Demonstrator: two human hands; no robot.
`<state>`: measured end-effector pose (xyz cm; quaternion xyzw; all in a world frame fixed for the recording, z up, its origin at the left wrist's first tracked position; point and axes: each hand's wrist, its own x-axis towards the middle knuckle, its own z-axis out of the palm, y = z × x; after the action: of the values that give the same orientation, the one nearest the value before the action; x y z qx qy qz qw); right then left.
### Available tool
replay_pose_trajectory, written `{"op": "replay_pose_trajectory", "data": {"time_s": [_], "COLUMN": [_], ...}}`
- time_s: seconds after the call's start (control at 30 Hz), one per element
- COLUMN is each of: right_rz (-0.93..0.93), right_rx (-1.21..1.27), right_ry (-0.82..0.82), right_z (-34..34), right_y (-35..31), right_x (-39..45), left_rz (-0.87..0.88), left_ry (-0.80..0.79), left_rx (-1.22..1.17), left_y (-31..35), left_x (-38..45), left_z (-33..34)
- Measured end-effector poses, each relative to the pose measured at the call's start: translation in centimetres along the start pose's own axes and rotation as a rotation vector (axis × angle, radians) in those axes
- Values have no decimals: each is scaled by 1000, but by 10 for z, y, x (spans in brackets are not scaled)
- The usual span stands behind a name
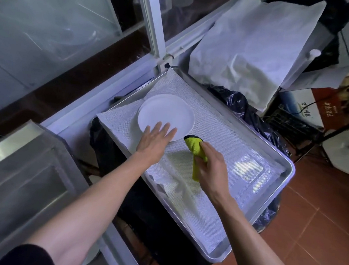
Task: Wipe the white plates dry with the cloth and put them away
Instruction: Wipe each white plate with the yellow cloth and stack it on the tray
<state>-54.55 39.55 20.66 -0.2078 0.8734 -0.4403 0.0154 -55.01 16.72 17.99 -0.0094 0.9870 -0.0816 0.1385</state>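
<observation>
A stack of white plates (166,113) lies on the mesh liner at the far left of a metal tray (277,194). My left hand (155,143) hovers flat over the near rim of the top plate, fingers spread, holding nothing. My right hand (210,166) is just right of it, closed on a yellow-green cloth (196,153) with a black edge. The cloth's tip points toward the plate's near right edge, close to it.
The tray rests on a bin lined with a black bag (240,108). A large white bag (253,52) stands behind the tray. A glass-fronted cabinet (26,175) is at my left. Red floor tiles (315,237) lie to the right.
</observation>
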Motion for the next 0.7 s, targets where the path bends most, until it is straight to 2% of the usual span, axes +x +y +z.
{"op": "replay_pose_trajectory", "data": {"time_s": [0.27, 0.5, 0.7], "right_rz": [10, 56, 37], "right_rx": [4, 3, 3], "right_ry": [-7, -21, -42], "right_z": [10, 15, 14], "right_y": [5, 5, 3], "right_x": [2, -1, 6], "left_rz": [0, 26, -24], "left_ry": [-71, -61, -28], "left_rx": [27, 25, -49], "left_y": [-6, -16, -13], "left_x": [7, 12, 5], "left_z": [5, 17, 19]}}
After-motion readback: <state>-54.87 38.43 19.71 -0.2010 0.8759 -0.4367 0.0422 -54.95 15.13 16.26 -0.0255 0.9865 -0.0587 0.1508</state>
